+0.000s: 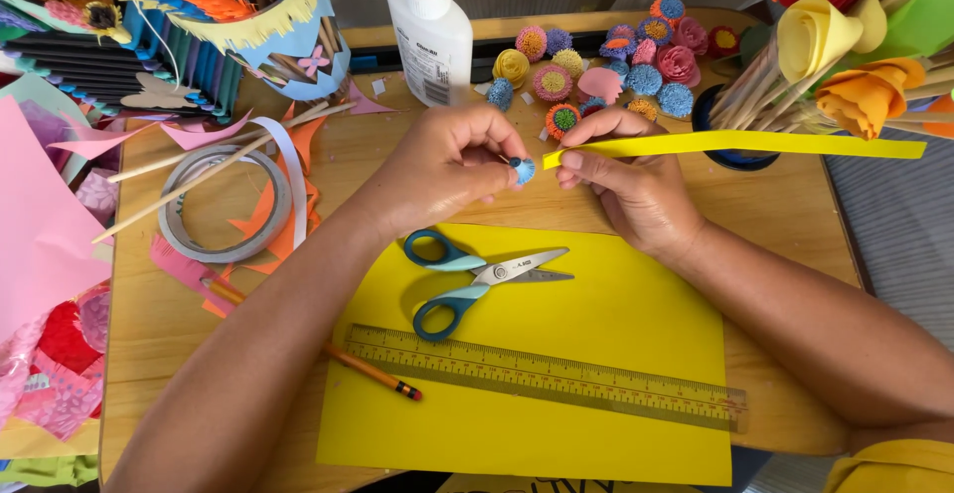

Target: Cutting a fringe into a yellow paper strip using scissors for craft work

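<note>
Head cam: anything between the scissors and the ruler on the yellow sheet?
Nothing: between the scissors and the ruler the head view shows only bare yellow sheet; the pencil lies off to the left.

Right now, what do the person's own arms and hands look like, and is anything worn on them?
Both forearms are bare, with no watch, bracelet or glove in view. The left hand and right hand show no rings that I can make out. A yellow sleeve shows at the right upper arm, at the picture's lower right corner.
</note>
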